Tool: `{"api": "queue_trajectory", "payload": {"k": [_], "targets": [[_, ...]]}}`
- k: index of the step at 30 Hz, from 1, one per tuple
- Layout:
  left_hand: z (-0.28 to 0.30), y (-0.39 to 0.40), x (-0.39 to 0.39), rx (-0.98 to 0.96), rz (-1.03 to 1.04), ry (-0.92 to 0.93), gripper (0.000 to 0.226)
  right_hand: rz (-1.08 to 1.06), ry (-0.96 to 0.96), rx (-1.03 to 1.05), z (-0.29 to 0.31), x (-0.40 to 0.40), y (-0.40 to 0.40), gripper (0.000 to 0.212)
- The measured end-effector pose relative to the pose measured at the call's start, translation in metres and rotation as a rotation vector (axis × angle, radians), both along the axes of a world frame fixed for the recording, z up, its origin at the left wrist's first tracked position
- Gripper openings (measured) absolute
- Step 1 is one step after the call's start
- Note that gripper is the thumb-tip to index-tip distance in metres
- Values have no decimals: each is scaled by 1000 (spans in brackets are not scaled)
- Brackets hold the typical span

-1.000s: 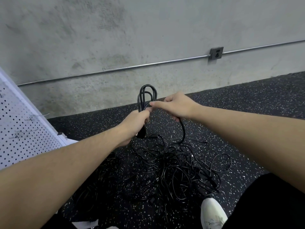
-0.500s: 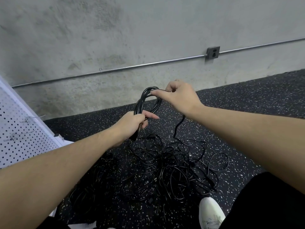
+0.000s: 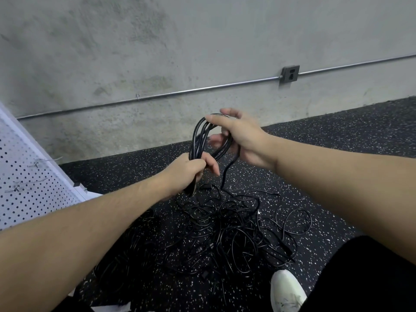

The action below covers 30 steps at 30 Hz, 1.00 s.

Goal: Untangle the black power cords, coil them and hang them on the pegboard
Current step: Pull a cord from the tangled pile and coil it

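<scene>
A tangle of black power cords lies on the speckled black floor in front of me. My left hand grips the bottom of a partly wound coil of black cord, loops standing upward. My right hand holds the upper right side of that coil, fingers curled round the cord. A loose strand drops from the right hand down into the tangle. The white pegboard leans at the left, with bare metal hooks on it.
A concrete wall with a metal conduit and a grey outlet box stands behind. My white shoe and dark trouser leg sit at the lower right, close to the cord pile.
My right hand has lifted up and to the right, laying another loop of cord over the coil. The left hand has kept its grip on the coil's base.
</scene>
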State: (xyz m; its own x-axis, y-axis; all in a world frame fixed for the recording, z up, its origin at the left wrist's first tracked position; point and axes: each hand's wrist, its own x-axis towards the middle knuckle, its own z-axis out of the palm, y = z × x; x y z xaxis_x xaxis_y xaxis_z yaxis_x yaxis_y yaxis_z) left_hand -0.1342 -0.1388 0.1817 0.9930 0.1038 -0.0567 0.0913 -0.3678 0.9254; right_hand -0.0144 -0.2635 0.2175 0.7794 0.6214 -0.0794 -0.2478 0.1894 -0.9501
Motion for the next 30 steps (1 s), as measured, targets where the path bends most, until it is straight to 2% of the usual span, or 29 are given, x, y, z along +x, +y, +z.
{"api": "queue_trajectory", "payload": {"k": [4, 8, 12, 17, 20, 22, 25, 27, 30], "targets": [[0, -8, 3, -59, -5, 68, 40, -45, 122, 76, 10, -3, 7, 24], [4, -13, 7, -35, -21, 63, 50, -10, 210, 155, 11, -4, 5, 21], [3, -12, 6, -116, -59, 84, 54, 20, 225, 166, 8, -2, 4, 15], [2, -15, 6, -284, -72, 114, 57, 56, 212, 108, 6, 4, 2, 14], [2, -15, 4, -301, -64, 90, 59, 84, 211, 71, 1, 8, -3, 30], [3, -13, 4, -287, -28, 34, 60, 143, 148, -30, -7, 12, -8, 36], [3, -7, 5, -320, 54, -6, 61, 343, -171, -395, -19, 14, -17, 32], [3, -6, 4, -365, 77, -21, 59, 492, -351, -597, -24, 11, -19, 49], [5, -6, 6, -409, 110, -47, 60, 673, -441, -729, -26, 5, -20, 65]]}}
